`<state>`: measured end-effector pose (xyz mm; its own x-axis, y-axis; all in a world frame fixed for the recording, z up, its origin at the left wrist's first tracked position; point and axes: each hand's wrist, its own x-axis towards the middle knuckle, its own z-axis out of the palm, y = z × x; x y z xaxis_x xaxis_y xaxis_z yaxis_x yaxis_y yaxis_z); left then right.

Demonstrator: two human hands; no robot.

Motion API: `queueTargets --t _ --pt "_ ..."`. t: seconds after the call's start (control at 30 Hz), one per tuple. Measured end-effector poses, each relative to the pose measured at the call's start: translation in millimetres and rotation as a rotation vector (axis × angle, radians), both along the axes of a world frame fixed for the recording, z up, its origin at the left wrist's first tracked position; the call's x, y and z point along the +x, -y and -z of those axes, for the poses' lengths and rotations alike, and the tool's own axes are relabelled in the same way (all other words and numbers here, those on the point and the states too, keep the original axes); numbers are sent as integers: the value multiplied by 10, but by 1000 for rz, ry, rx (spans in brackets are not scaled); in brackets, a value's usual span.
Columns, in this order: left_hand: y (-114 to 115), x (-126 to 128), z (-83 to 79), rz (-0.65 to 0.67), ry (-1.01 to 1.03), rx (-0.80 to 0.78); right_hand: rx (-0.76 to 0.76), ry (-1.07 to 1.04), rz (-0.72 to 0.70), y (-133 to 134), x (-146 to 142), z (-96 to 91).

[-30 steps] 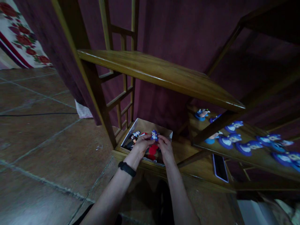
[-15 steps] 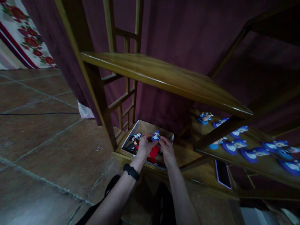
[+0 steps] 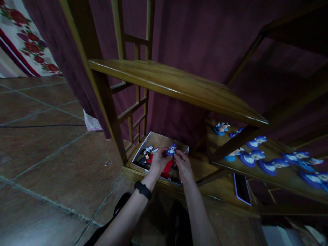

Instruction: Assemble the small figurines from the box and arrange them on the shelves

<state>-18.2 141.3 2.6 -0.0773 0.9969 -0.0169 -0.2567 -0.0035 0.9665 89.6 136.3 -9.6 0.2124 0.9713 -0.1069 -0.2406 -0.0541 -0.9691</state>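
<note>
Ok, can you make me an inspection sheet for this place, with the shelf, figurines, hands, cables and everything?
Surface: wooden bottom shelf bears an open cardboard box.
Figurines: a purple-and-white figurine held above the box; other figurines inside; several round-based figurines on a side shelf.
Clutter: phone on the bottom shelf.
Hands: left hand and right hand both finger the purple-and-white figurine.
Cables: thin dark cable across the tiled floor.
Surroundings: dark purple curtain behind.
</note>
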Motion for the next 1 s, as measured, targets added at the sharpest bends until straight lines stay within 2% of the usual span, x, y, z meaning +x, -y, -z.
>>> queueTargets --t 0.27,0.33,0.43,0.6,0.7,0.83,1.0 --pt "70 25 -75 -123 -479 147 -48 -184 -53 37 -58 -108" --pt "67 17 -72 -124 -522 163 -50 -197 -60 42 -60 -115" --pt "27 7 -47 -97 -411 110 -66 -213 -41 47 -62 -111" --pt "-21 -13 10 -23 -9 -21 -92 -159 8 53 -34 -87" --pt "-2 -26 28 15 143 -70 -65 -95 -8 48 0 -64" --pt "-5 -21 45 20 158 -75 -44 -31 -52 29 28 -55" --pt "-61 -1 63 -18 -49 -11 -45 1 -83 7 25 -75"
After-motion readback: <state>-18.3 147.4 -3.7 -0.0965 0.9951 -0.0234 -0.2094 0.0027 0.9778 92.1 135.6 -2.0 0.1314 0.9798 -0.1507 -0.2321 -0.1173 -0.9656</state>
